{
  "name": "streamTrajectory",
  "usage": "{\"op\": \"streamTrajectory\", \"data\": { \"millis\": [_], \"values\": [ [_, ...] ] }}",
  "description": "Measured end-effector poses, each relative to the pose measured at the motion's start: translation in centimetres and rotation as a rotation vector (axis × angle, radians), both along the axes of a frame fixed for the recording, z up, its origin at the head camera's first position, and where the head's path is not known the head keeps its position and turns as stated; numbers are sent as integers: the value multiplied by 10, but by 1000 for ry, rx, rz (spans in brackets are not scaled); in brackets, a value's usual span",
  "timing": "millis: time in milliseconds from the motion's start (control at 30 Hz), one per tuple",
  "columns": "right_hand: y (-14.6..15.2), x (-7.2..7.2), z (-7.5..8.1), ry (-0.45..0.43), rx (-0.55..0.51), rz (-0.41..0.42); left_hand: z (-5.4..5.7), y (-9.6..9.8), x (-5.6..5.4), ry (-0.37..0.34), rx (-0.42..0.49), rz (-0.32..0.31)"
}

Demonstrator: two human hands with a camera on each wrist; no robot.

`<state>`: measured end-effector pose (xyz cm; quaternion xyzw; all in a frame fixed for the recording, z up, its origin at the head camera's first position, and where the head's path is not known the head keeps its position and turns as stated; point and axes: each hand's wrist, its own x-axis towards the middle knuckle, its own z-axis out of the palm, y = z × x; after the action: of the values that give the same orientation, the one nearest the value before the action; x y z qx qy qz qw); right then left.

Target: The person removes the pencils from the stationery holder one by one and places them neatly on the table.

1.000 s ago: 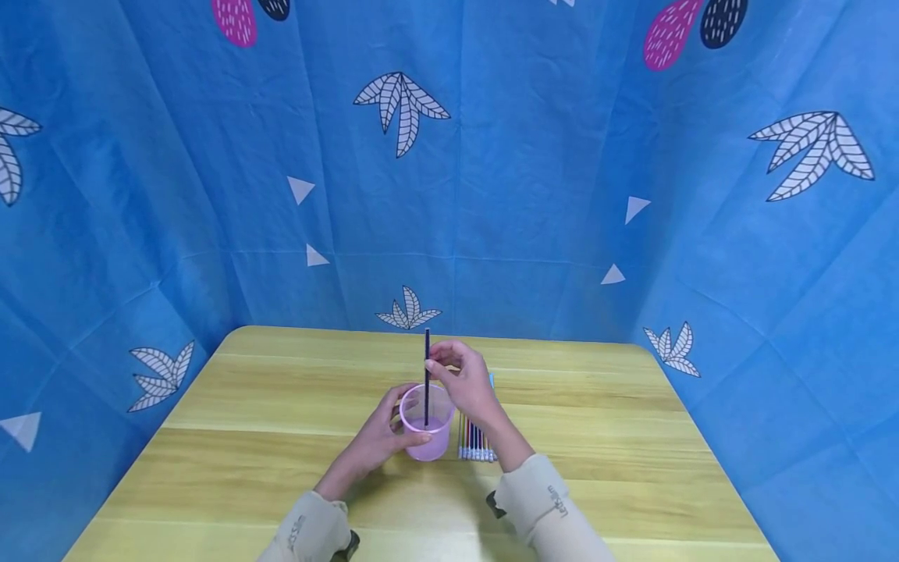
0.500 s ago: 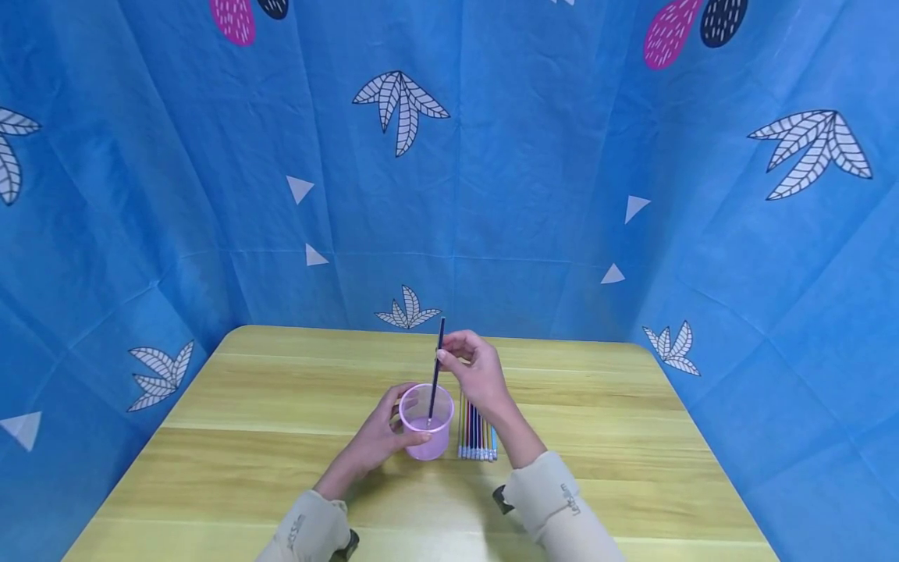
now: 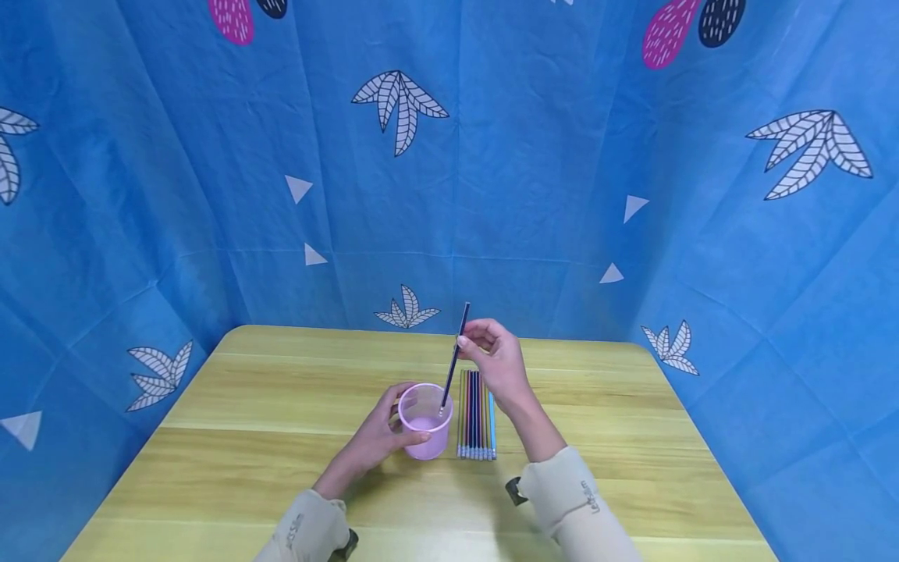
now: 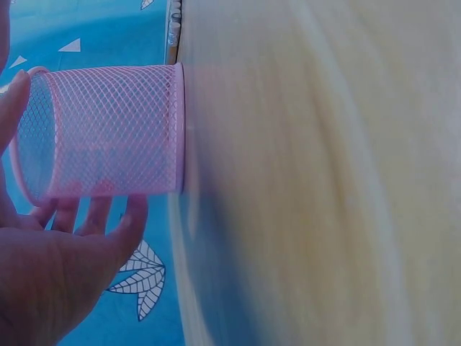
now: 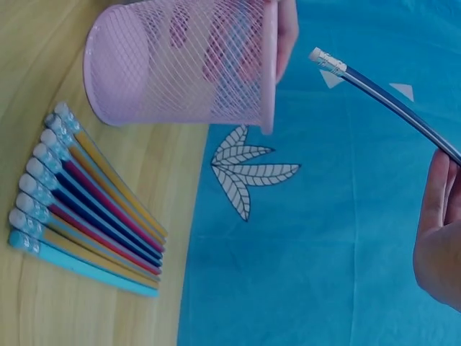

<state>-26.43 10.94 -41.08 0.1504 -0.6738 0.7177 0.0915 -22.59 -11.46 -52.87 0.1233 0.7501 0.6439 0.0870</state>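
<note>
A pink mesh pencil cup (image 3: 427, 437) stands upright on the table. My left hand (image 3: 379, 437) holds it from the left, thumb near the rim and fingers round its far side, as the left wrist view of the cup (image 4: 119, 133) also shows. My right hand (image 3: 495, 359) pinches a dark blue pencil (image 3: 455, 355) near its upper end. The pencil slants, with its white eraser end down; in the right wrist view that eraser (image 5: 328, 60) sits just above the cup's rim (image 5: 269, 72), apart from it.
Several pencils (image 5: 94, 194) of different colours lie side by side in a row on the wooden table (image 3: 281, 398), right of the cup. Their eraser ends point toward the person. A patterned blue cloth (image 3: 449, 195) hangs behind the table and along both sides.
My right hand has moved up and to the right, raising the pencil out of the cup and tilting it. My left hand and the cup have stayed in place.
</note>
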Motion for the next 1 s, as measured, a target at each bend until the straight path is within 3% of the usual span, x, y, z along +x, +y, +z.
{"op": "streamTrajectory", "data": {
  "millis": [400,1000],
  "values": [
    [19,-2,5,-30,-6,-54,-1,0,0,9,22,-5],
    [44,-9,-8,-139,-8,-92,2,0,3,8,11,0]
  ]
}}
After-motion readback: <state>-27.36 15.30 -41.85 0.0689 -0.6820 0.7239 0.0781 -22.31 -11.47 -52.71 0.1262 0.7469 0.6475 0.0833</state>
